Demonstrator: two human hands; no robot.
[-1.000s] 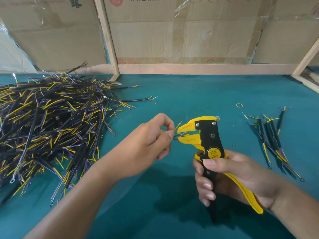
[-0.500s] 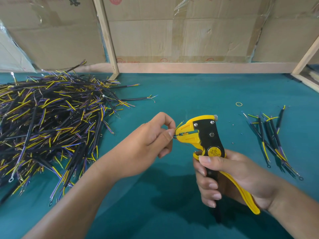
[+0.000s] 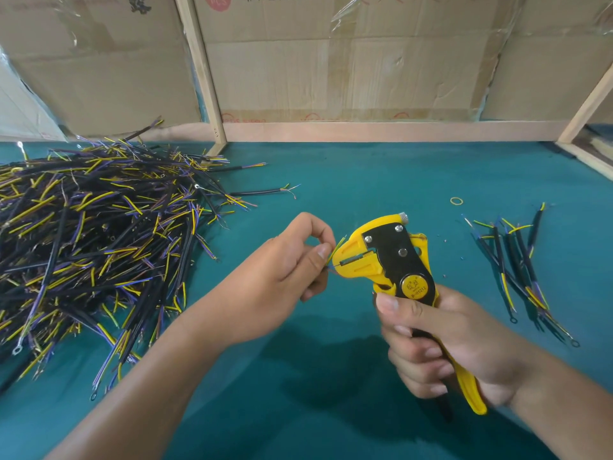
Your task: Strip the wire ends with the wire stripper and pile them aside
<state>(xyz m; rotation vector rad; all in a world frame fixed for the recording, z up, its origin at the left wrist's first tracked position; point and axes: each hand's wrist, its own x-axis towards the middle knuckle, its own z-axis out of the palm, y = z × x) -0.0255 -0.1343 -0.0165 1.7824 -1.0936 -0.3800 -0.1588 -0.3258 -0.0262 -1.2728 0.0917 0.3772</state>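
Note:
My right hand (image 3: 444,343) grips the handles of a yellow and black wire stripper (image 3: 394,260), whose jaws point left. My left hand (image 3: 282,270) pinches a thin wire (image 3: 336,249) between thumb and forefinger, right at the jaws; its yellow-green tip sticks up beside the upper jaw. Most of that wire is hidden inside my fingers. A big heap of black, yellow and purple wires (image 3: 89,240) lies on the left. A small pile of wires (image 3: 517,270) lies on the right.
The work surface is a teal mat (image 3: 365,180). A yellow rubber band (image 3: 456,201) lies near the small pile. Cardboard panels (image 3: 348,61) in a wooden frame (image 3: 381,131) close off the back. Tiny insulation bits dot the mat by the stripper.
The stripper's handles have closed together in my right hand and the jaws have clamped near the wire. My left hand has stayed at the jaws.

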